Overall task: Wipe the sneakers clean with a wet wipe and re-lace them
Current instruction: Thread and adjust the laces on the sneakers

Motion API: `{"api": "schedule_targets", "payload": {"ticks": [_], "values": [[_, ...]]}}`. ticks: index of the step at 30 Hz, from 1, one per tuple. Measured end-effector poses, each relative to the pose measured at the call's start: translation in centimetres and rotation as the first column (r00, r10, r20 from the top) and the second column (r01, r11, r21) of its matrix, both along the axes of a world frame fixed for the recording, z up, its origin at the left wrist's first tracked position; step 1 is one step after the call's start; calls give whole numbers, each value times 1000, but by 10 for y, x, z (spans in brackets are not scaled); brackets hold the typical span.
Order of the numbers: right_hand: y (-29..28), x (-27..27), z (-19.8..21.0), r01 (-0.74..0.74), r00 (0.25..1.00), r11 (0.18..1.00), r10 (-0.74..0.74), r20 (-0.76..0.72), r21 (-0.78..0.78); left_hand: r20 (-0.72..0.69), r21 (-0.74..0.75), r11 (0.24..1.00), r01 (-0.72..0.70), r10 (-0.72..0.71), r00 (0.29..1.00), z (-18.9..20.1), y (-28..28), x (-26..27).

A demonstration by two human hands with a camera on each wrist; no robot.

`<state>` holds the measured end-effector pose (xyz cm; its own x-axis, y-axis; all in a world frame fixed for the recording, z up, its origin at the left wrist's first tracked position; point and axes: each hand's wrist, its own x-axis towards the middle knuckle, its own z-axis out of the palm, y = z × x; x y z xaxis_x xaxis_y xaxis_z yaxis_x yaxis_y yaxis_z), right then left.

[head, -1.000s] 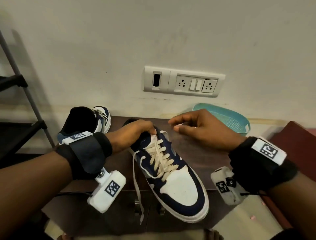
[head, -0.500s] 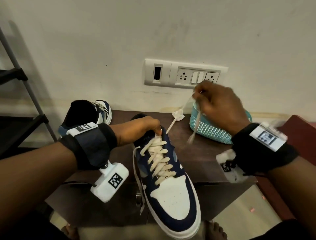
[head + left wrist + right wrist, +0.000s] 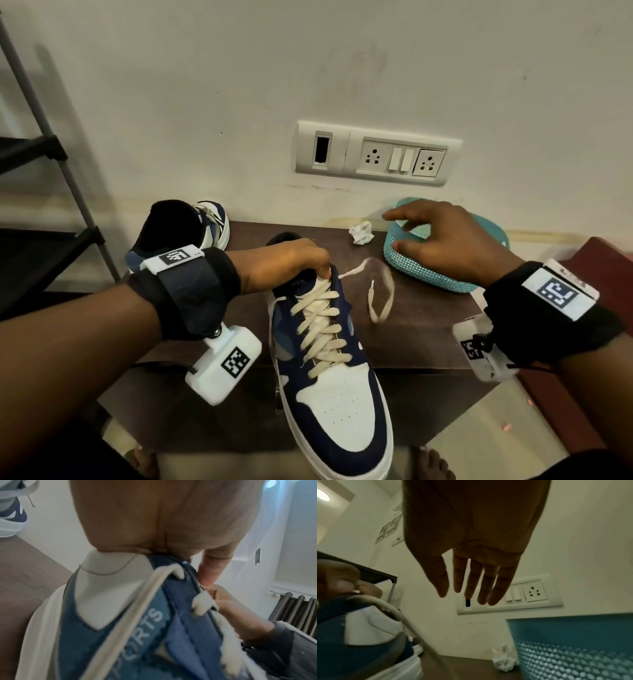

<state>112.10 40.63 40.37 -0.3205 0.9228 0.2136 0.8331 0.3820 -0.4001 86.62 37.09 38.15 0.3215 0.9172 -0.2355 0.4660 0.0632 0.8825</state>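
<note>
A navy and white sneaker (image 3: 337, 394) with cream laces stands on the dark brown table (image 3: 421, 339), toe toward me. My left hand (image 3: 291, 263) grips its collar and tongue, thumb at the top eyelet (image 3: 207, 574). The loose lace end (image 3: 376, 291) drops blurred to the right of the shoe, free of both hands. My right hand (image 3: 442, 240) hovers open above the teal basket (image 3: 421, 270), its fingers (image 3: 471, 582) straight and empty. A crumpled white wipe (image 3: 360, 233) lies near the wall. The second sneaker (image 3: 178, 233) stands at the back left.
A wall socket plate (image 3: 376, 154) sits above the table. A black shelf rack (image 3: 41, 212) stands at the left. A red-brown surface (image 3: 603, 260) adjoins the table on the right. Bare feet (image 3: 431, 462) show below the table's front edge.
My right hand pulled the lace up toward the wall, then let it go and dropped back over the basket. The lace is falling beside the shoe. The left hand kept its hold.
</note>
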Motion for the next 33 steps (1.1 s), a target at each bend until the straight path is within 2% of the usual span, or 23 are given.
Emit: {"api": "schedule_targets", "payload": {"ticks": [3,5,13,18,20,22,24,27,29,31,33], "values": [[-17,-19,-5,-241,955,959,207,-213,-151,-7,13,1000,14,-13,1000,0,0,-1],[-23,-29,-13,-333,922,917,268,-280,-220,1,9,1000,23,-23,1000,-1,2,-1],[-30,-36,-25,-351,920,910,291,-261,-222,3,6,999,35,-35,999,0,-1,-4],[-29,-38,-26,-373,887,928,349,-302,-25,-3,-5,1000,12,-12,1000,0,-1,-5],[-29,-38,-27,-384,899,923,381,-217,30,1,-12,1000,14,-14,1000,1,-3,-4],[-31,-38,-26,-369,928,922,371,3,113,-4,-13,1000,16,-16,1000,1,-3,-3],[-29,-38,-24,-322,941,924,288,179,208,-4,-15,1000,14,-14,1000,2,-3,-1],[-24,-37,-21,-240,960,936,188,210,258,24,-3,1000,2,-2,1000,7,-3,3],[-20,-35,-22,-208,973,958,182,141,197,52,8,1000,2,-3,999,10,-3,2],[-16,-29,-21,-218,976,976,218,-6,-2,79,22,1000,13,-15,997,13,-7,-1],[-13,-18,-17,-251,964,946,225,-139,-206,105,31,999,-22,19,994,15,-8,-7]]}}
